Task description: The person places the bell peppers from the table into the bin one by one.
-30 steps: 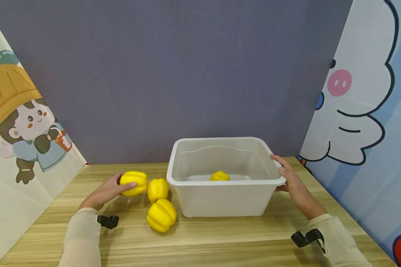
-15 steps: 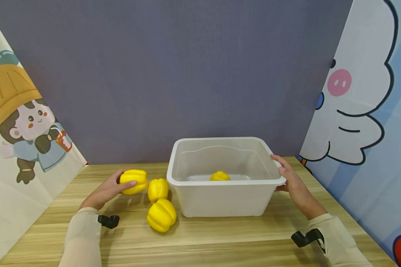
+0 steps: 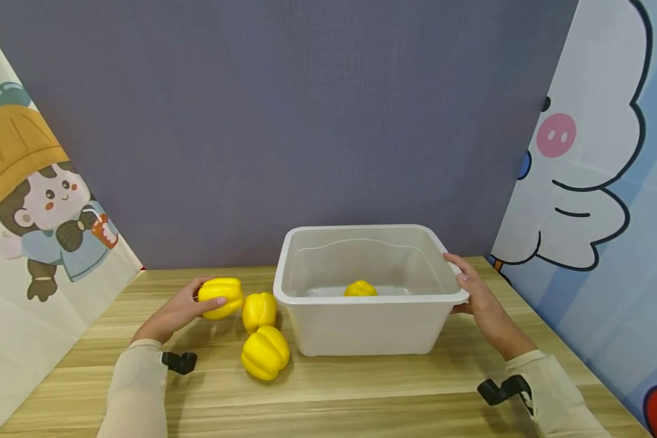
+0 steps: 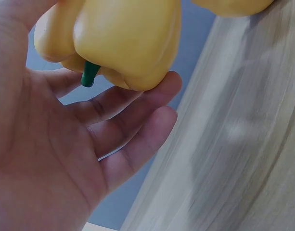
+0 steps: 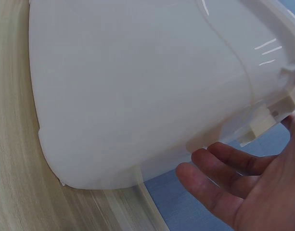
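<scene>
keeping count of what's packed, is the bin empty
No, a yellow pepper shows inside the bin in the head view.

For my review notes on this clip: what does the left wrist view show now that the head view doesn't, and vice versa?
Only the left wrist view: the green stem of the held pepper and the palm of the left hand.

Only the head view: the white bin, the pepper inside it, the right hand gripping its rim, and cartoon-printed panels.

Both: the left hand holding that pepper, another yellow pepper, and the wooden table.
</scene>
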Demonstrator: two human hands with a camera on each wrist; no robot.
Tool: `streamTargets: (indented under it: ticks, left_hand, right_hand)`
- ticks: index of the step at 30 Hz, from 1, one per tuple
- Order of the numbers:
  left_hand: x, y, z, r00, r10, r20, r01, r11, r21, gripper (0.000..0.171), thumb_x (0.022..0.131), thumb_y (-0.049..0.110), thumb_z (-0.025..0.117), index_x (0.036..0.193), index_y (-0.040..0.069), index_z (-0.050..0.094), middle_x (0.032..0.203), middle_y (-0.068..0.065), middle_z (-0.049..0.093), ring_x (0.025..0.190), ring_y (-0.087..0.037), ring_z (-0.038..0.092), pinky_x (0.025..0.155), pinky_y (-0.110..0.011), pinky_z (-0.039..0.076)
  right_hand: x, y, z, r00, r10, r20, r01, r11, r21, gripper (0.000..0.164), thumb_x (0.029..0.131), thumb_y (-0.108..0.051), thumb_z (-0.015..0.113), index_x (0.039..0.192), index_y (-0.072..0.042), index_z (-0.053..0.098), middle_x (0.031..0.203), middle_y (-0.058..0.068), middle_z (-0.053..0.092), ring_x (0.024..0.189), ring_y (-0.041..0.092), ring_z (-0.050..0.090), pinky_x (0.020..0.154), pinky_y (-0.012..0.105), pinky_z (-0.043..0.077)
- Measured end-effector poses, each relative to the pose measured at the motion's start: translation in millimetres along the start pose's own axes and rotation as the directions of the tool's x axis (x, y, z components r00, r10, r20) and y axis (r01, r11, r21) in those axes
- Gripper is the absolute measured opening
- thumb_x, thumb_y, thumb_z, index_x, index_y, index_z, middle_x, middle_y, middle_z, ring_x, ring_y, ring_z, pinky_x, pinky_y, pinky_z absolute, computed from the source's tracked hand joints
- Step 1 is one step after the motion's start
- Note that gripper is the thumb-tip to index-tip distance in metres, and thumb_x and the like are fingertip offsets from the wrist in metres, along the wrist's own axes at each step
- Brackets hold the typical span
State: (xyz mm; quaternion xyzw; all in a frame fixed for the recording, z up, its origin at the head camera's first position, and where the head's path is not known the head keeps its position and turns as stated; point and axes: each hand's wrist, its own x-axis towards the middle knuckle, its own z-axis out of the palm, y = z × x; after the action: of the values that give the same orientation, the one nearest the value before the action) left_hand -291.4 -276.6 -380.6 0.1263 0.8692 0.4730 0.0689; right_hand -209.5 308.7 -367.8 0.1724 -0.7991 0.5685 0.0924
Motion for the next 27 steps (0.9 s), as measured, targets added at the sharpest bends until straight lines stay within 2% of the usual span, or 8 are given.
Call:
streamTargets:
  ticks: [11, 20, 27]
  left_hand:
    - [2.7, 2.4, -1.8, 0.999, -0.021, -0.027, 0.022, 0.999, 0.029, 0.077, 0.094, 0.042, 0.069, 0.146, -0.002, 0.032, 0.127, -0.020, 0.051, 0.100, -0.027, 0.057, 0.084, -0.044, 0.052]
    - [3.3, 6.4, 1.3, 0.999, -0.038, -0.026, 0.040, 0.996, 0.082, 0.083, 0.093, 0.048, 0.069, 0.146, -0.002, 0.030, 0.132, -0.022, 0.048, 0.107, -0.028, 0.056, 0.089, -0.044, 0.049]
    - [5.1, 9.8, 3.5, 0.999, -0.024, -0.035, 0.027, 0.996, 0.081, 0.079, 0.094, 0.048, 0.068, 0.143, -0.001, 0.032, 0.130, -0.021, 0.048, 0.103, -0.028, 0.056, 0.088, -0.046, 0.049]
  right_hand:
    - [0.6, 1.9, 2.2, 1.000, -0.004, -0.013, 0.005, 1.000, 0.019, 0.053, 0.110, -0.034, 0.024, 0.159, -0.016, 0.020, 0.134, 0.014, 0.043, 0.100, 0.015, 0.057, 0.073, 0.043, 0.053]
    - [2.5, 5.7, 1.2, 1.000, -0.010, -0.006, 0.010, 1.000, 0.018, 0.053, 0.110, -0.035, 0.023, 0.159, -0.016, 0.020, 0.135, 0.017, 0.041, 0.100, 0.016, 0.057, 0.074, 0.043, 0.053]
    - [2.4, 7.4, 1.0, 1.000, -0.015, -0.006, 0.015, 1.000, 0.006, 0.052, 0.110, -0.035, 0.023, 0.160, -0.017, 0.020, 0.138, 0.017, 0.040, 0.103, 0.019, 0.056, 0.075, 0.043, 0.053]
